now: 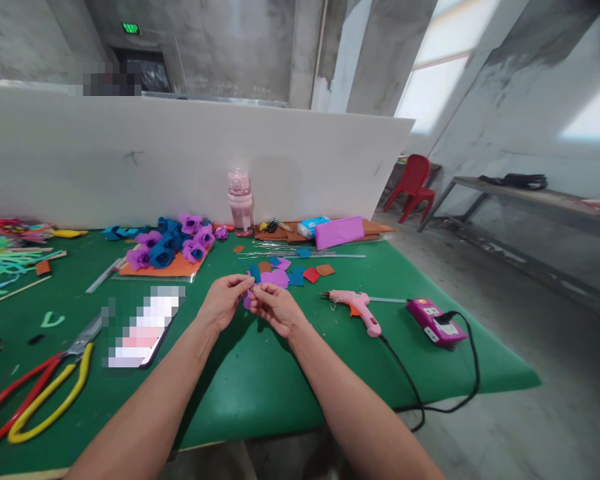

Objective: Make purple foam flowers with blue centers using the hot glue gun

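My left hand [226, 301] and my right hand [278, 309] meet above the table, their fingertips pinched together. Between them is a small purple paper petal [247, 301], largely covered by my fingers. Just behind the hands lie cut paper petals in purple [276, 277], blue [297, 276], red [311, 275] and brown [325, 269]. To the right of my right hand, a pink hot glue gun [357, 307] rests on its side with a glue stick behind it. Finished-looking purple and blue paper flowers [167, 243] sit in a cluster at the back left.
Large scissors [65, 373] and a phone [147, 327] lie left on the green table [240, 400]. A pink bottle [241, 203] stands by the white partition [190, 160]. The glue gun's black cord [405, 373] runs to a purple power socket [436, 323]. Wires [280, 251] lie behind the petals.
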{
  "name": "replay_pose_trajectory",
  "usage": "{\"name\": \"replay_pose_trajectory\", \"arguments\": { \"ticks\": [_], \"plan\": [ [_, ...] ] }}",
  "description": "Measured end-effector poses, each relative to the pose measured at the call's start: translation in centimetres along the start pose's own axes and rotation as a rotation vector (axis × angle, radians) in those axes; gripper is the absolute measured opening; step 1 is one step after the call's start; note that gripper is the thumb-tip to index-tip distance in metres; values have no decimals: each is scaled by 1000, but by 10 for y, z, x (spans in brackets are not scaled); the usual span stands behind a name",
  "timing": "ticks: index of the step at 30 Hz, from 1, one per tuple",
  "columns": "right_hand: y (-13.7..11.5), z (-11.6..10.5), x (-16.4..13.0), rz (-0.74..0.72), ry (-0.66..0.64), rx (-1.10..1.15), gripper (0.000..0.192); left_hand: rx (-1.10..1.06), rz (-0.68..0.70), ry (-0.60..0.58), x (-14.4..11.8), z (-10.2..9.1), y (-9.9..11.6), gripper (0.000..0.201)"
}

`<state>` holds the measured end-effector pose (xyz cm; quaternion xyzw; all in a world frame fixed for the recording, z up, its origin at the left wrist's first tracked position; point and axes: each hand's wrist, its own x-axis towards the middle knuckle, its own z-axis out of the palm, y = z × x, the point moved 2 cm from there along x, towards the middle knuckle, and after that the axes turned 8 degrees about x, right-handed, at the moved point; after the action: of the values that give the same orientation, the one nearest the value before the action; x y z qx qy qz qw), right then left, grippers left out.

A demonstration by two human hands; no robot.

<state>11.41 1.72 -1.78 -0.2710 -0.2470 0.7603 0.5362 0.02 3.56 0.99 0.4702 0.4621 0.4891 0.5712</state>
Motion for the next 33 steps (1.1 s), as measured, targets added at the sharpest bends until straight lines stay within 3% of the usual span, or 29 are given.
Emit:
{"name": "replay_pose_trajectory", "arguments": {
  "ticks": [8,23,29,33],
  "plan": [
    [2,-1,1,38,-44,25,27,-49,-32,-37,-4,2,6,27],
    [0,-1,-1,61,-61,9,28,3,35,-5,-2,-2,3,24],
    [-2,1,-2,-60,-28,-104,33,19,48,4,-1,-3,3,26],
    [-2,1,-2,-68,-32,-129,32,-5,14,-26,-3,-2,5,27]
  ]
}}
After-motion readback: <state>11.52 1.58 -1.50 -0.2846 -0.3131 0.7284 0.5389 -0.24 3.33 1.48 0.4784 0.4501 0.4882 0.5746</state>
